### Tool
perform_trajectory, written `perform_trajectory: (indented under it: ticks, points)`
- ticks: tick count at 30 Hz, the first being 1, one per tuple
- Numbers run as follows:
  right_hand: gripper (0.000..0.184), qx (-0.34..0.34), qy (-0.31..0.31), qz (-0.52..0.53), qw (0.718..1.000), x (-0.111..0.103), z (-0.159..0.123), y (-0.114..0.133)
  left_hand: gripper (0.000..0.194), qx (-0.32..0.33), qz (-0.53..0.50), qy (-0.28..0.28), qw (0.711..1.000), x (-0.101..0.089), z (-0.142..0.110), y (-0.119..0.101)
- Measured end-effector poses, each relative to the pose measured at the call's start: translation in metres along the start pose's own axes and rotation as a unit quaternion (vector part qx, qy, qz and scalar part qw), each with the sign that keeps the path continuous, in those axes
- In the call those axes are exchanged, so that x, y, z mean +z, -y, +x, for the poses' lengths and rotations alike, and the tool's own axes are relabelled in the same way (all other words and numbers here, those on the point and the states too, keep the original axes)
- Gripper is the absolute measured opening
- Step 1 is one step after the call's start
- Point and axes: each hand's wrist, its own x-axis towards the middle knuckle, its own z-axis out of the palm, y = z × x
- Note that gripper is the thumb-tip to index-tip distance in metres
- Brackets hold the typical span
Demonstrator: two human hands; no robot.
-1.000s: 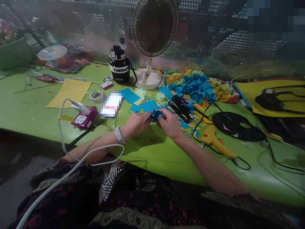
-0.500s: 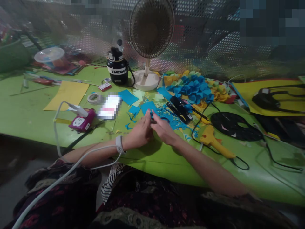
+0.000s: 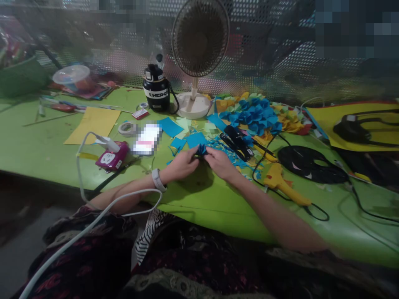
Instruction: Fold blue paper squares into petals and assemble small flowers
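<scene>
Between my two hands is a small folded blue paper piece [image 3: 202,149] with pointed petals standing up. My left hand [image 3: 184,163] pinches its left side, and my right hand [image 3: 220,163] pinches the right side. Just beyond lie a flat blue paper square [image 3: 196,140] and many blue and yellow paper scraps [image 3: 229,155]. A black stapler [image 3: 238,143] rests to the right of these scraps. Farther back is a heap of folded blue paper pieces [image 3: 257,116] with yellow and pale green ones around it.
A yellow glue gun [image 3: 285,185] and a black disc-shaped object [image 3: 311,165] with cables lie on the right. On the left are a phone [image 3: 147,139], a tape roll [image 3: 127,128], a purple power socket [image 3: 112,157] and yellow paper [image 3: 92,126]. A fan [image 3: 193,106] and black bottle [image 3: 156,93] stand behind.
My hands have moved apart from being pressed together, and the folded blue paper now shows its spread points between the fingertips. The view has shifted slightly.
</scene>
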Motion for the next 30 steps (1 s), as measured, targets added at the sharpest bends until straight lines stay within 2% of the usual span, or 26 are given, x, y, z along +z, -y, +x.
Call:
perform_trajectory:
  ticks: [2, 5, 10, 13, 17, 20, 24, 30]
  points:
    - [0.021, -0.010, -0.022, -0.042, 0.999, -0.005, 0.003, 0.000, 0.034, -0.006, -0.026, 0.002, 1.000, -0.005, 0.005, 0.001]
    - [0.020, -0.024, -0.059, -0.071, 0.995, -0.009, 0.002, 0.001, 0.027, -0.005, -0.064, -0.023, 0.998, -0.005, 0.008, 0.002]
    - [0.019, -0.054, -0.084, -0.054, 0.994, -0.010, 0.002, -0.001, 0.025, -0.040, -0.170, -0.057, 0.983, -0.003, 0.012, 0.008]
    - [0.019, -0.059, -0.104, 0.038, 0.992, -0.007, 0.006, -0.007, 0.034, -0.089, -0.259, -0.069, 0.959, -0.005, 0.013, 0.007]
    - [0.027, -0.031, -0.100, 0.201, 0.974, -0.003, 0.011, -0.012, 0.041, -0.117, -0.358, -0.044, 0.925, -0.011, 0.013, 0.001]
    - [0.025, -0.001, -0.092, 0.251, 0.963, -0.002, 0.012, -0.012, 0.034, -0.131, -0.385, -0.046, 0.912, -0.013, 0.013, -0.003]
    - [0.023, 0.005, -0.111, 0.256, 0.960, -0.001, 0.010, -0.009, 0.029, -0.145, -0.398, -0.044, 0.905, -0.012, 0.012, -0.004]
    - [0.021, -0.002, -0.115, 0.234, 0.966, -0.001, 0.010, -0.009, 0.027, -0.143, -0.378, -0.049, 0.913, -0.014, 0.014, -0.002]
